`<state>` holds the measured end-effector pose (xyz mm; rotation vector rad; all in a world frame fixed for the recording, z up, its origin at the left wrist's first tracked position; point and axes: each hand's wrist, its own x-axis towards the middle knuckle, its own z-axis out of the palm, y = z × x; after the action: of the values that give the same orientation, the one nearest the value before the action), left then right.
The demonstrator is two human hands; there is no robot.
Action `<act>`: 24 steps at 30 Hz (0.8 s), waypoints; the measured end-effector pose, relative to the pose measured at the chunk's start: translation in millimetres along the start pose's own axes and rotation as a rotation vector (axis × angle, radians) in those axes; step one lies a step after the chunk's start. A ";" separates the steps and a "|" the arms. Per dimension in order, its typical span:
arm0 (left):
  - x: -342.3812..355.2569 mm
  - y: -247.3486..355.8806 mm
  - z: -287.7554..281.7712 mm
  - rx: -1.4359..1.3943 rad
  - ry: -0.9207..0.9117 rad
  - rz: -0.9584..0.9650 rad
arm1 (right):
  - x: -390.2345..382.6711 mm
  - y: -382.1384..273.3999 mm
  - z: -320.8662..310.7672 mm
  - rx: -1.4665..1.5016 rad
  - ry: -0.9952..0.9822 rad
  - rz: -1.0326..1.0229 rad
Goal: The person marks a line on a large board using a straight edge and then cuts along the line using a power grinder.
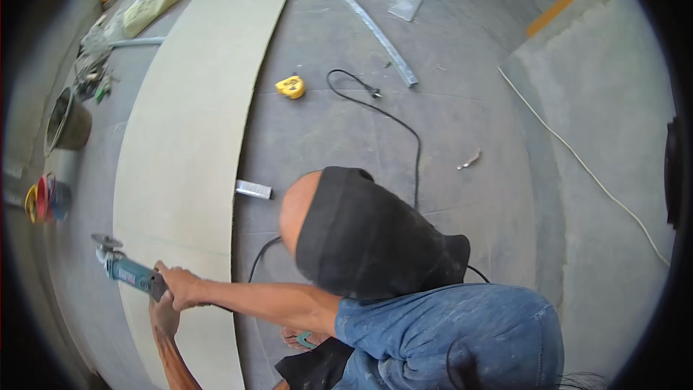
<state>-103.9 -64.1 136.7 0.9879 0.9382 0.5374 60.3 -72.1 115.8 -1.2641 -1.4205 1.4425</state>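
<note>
A teal angle grinder [132,272] with a round disc [108,240] points left, over the left edge of a long pale board [188,115]. My right hand [180,287], its arm in a blue denim sleeve, closes around the grinder's rear end. Just below it, my left hand [164,313] also grips the rear; its fingers are partly hidden. A faint line runs across the board a little farther off than the grinder. The disc appears apart from the board, though its height cannot be told.
My knee in black cloth [382,238] fills the centre. A metal channel piece [254,189] touches the board's right edge. Beyond lie a yellow tape measure [291,87], a black plug cord [393,119] and a long metal strip [372,32]. Buckets [71,124] stand left.
</note>
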 end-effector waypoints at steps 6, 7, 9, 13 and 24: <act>-24.4 42.0 -11.9 0.253 0.213 0.114 | 10.0 -43.9 19.1 0.114 -0.051 0.016; -19.6 59.9 -12.3 0.331 0.187 0.068 | 7.7 -55.9 7.9 0.187 -0.057 -0.024; -20.0 85.6 -4.3 0.670 0.286 0.032 | 6.5 -61.9 -4.0 0.245 -0.073 -0.054; -82.1 157.4 20.7 1.365 0.347 -0.213 | 1.4 -53.9 -2.2 0.181 -0.120 -0.228; -261.6 133.5 154.2 0.689 1.368 0.288 | 23.1 -91.6 4.7 0.444 -0.267 -0.206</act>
<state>-102.8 -268.6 397.9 1.3543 2.3185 1.2361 38.3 -40.5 202.2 -0.6500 -1.2566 1.7056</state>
